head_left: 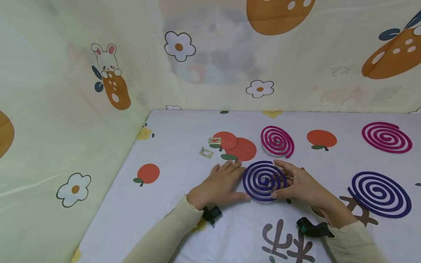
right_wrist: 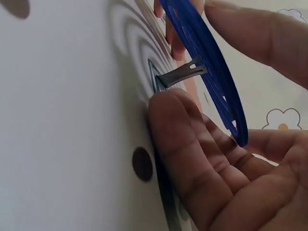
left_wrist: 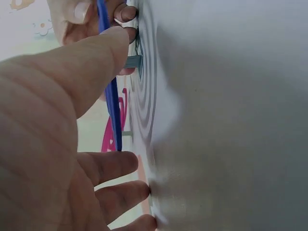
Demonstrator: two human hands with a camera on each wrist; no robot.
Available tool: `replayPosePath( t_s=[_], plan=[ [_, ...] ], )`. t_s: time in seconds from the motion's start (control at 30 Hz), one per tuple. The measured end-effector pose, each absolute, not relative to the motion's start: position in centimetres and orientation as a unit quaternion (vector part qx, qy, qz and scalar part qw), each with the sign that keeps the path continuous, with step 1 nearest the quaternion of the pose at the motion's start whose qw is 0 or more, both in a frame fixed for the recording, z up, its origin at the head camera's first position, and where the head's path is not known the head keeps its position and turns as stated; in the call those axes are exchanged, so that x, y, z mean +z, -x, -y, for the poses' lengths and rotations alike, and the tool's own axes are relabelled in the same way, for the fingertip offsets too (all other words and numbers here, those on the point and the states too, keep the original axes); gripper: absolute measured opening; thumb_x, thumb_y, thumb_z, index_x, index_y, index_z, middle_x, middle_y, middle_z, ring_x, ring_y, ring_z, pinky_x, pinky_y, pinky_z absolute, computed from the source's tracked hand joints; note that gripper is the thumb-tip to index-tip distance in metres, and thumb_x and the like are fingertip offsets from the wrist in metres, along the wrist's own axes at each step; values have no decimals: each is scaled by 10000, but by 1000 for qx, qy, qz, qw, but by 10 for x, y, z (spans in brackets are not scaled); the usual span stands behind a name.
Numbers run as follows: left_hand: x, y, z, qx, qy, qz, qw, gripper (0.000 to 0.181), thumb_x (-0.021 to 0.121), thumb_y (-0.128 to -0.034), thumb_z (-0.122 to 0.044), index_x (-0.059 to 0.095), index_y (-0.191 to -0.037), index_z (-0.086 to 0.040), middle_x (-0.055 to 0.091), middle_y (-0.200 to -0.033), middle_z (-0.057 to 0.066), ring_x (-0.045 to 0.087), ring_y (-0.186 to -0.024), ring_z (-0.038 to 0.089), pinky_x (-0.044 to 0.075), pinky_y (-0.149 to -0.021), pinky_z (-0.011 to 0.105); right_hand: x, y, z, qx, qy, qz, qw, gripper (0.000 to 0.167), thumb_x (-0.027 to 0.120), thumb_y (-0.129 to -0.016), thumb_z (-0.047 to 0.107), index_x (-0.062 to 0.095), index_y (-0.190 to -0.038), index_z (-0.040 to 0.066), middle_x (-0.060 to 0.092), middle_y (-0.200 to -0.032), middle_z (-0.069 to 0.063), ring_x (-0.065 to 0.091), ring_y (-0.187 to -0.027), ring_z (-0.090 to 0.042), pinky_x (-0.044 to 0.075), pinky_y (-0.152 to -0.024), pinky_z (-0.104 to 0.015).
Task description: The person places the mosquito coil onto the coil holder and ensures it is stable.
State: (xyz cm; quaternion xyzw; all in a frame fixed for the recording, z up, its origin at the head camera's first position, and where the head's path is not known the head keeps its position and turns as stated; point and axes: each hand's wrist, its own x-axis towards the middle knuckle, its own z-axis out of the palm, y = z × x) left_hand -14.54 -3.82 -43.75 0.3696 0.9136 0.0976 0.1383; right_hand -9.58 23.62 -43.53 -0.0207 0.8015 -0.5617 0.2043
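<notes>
A dark blue mosquito coil [head_left: 260,181] is raised above the table between both hands. In the right wrist view, a thin metal stand [right_wrist: 183,73] rises from the table and its split tip meets the coil's underside. My right hand [head_left: 297,184] holds the coil's right rim between thumb and index finger; its other fingers curl below, beside the stand's base. My left hand [head_left: 218,185] lies at the left rim, fingers extended, fingertips on the table. In the left wrist view, its thumb and index finger touch or nearly touch the coil [left_wrist: 113,106].
Behind the hands, a pink coil [head_left: 277,141] sits raised on a stand. At right lie another pink coil [head_left: 386,137] and a second blue coil [head_left: 381,194]. Two small metal stands, the upper [head_left: 215,140] and the lower [head_left: 206,152], lie left of centre. Printed fabric walls [head_left: 217,98] border the table.
</notes>
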Motion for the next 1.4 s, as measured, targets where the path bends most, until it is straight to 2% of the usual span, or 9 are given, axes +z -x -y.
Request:
replayPosePath(
  t_s=[0.13, 0.33, 0.5, 0.9, 1.2, 1.4],
  plan=[
    [-439, 146, 38, 103, -368, -914, 137, 880, 660, -922, -675, 388, -1609, -197, 276, -1717, 45, 220, -1589, 307, 221, -1233, 622, -435, 93, -241, -577, 45, -788, 210, 1181, 919, -769, 81, 144, -1659, 19, 423, -1513, -335, 590, -1282, -434, 595, -915, -337],
    [-441, 146, 36, 105, -364, -915, 136, 908, 674, -906, -686, 386, -1611, -191, 267, -1720, 38, 206, -1594, 295, 205, -1238, 623, -437, 92, -246, -591, 77, -775, 212, 1154, 914, -756, 35, 170, -1637, -33, 405, -1532, -368, 611, -1264, -416, 582, -922, -298],
    [-442, 146, 35, 107, -361, -916, 134, 917, 688, -895, -686, 395, -1608, -189, 270, -1719, 40, 206, -1594, 297, 205, -1238, 624, -438, 91, -245, -600, 71, -768, 213, 1147, 910, -755, 16, 176, -1636, -32, 410, -1509, -375, 640, -1196, -375, 595, -890, -304],
    [-441, 147, 31, 105, -364, -917, 125, 906, 735, -877, -654, 421, -1589, -189, 329, -1694, 40, 246, -1580, 271, 237, -1226, 628, -439, 91, -246, -597, 77, -770, 210, 1160, 903, -750, -7, 171, -1649, -4, 365, -1542, -384, 627, -1228, -398, 591, -903, -308],
    [-442, 149, 30, 115, -367, -915, 119, 855, 716, -897, -653, 443, -1567, -197, 344, -1683, 43, 246, -1580, 271, 231, -1227, 627, -438, 91, -251, -596, 82, -775, 195, 1149, 894, -752, -7, 162, -1638, -41, 455, -1449, -374, 667, -1081, -255, 609, -819, -300],
    [-442, 151, 31, 121, -361, -917, 117, 886, 729, -882, -657, 429, -1577, -197, 340, -1687, 46, 265, -1573, 258, 243, -1226, 618, -439, 93, -248, -583, 82, -787, 184, 1111, 888, -776, 25, 190, -1640, -23, 489, -1461, -345, 657, -1143, -307, 607, -819, -297]
  ],
)
